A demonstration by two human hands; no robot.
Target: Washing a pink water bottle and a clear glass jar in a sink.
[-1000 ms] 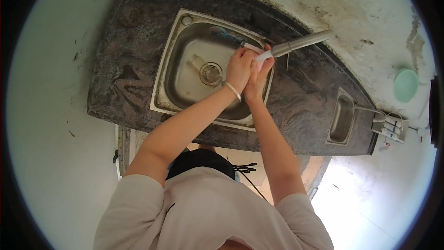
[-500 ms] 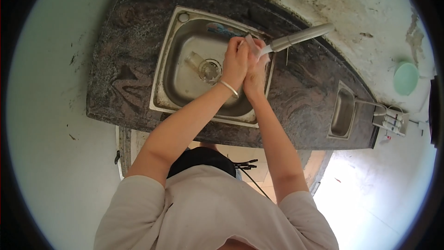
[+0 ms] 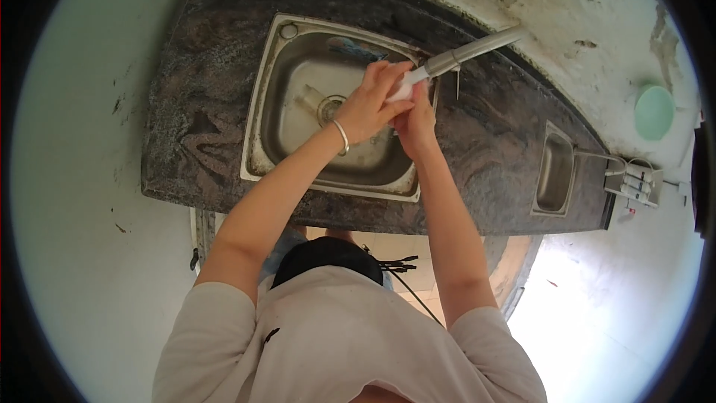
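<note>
Both of my hands are together over the right part of a steel sink (image 3: 252, 134), just below the mouth of a metal faucet (image 3: 466, 54). Between them is a whitish, wet-looking thing (image 3: 401, 91) whose kind I cannot make out. My left hand (image 3: 367, 107), with a pale bangle at its wrist, has its fingers and thumb bent around that thing from the left. My right hand (image 3: 418, 125) holds it from the right and below, its fingers partly hidden. Whitish water seems to run from the faucet onto it.
A clear cup-like vessel (image 3: 310, 97) lies by the drain (image 3: 331, 109). Something blue (image 3: 356, 48) is at the sink's back wall. The dark stone counter (image 3: 201, 97) carries a small second sink (image 3: 553, 172) at right. A green basin (image 3: 654, 113) hangs on the wall.
My left hand has moved left and down a little and its fingers have spread from a tight clasp. The whitish thing now shows more between the hands.
</note>
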